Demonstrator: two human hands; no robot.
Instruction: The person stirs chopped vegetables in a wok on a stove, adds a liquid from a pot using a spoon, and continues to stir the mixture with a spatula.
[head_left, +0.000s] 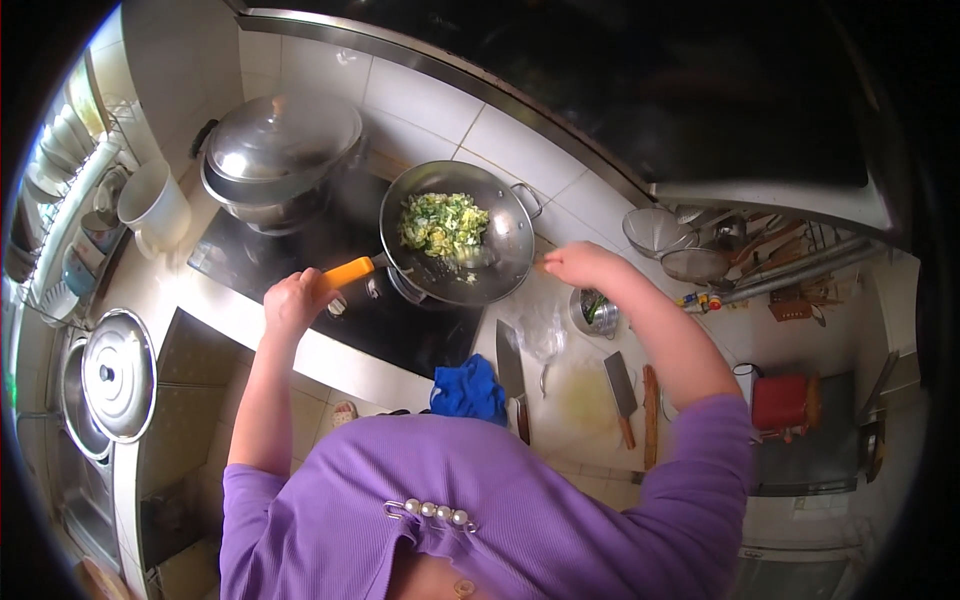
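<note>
My left hand (294, 300) grips the orange handle (346, 274) of a steel wok (420, 274), which stands tilted over the black gas hob (397, 330). Chopped green and pale yellow food (442, 223) lies in the wok, mostly on its left side. At the wok's right rim, my right hand (574, 262) is closed on the handle of a utensil (538, 265). Its metal head, blurred, seems to be inside the wok beside the food; its exact shape cannot be told.
A large lidded pot (281, 150) is on the hob's left. Right of the hob lie a blue cloth (469, 388), a knife (510, 364), a cleaver (620, 382) and a small metal pot (594, 313). Strainers (694, 264) hang at the right; a range hood (750, 97) overhangs.
</note>
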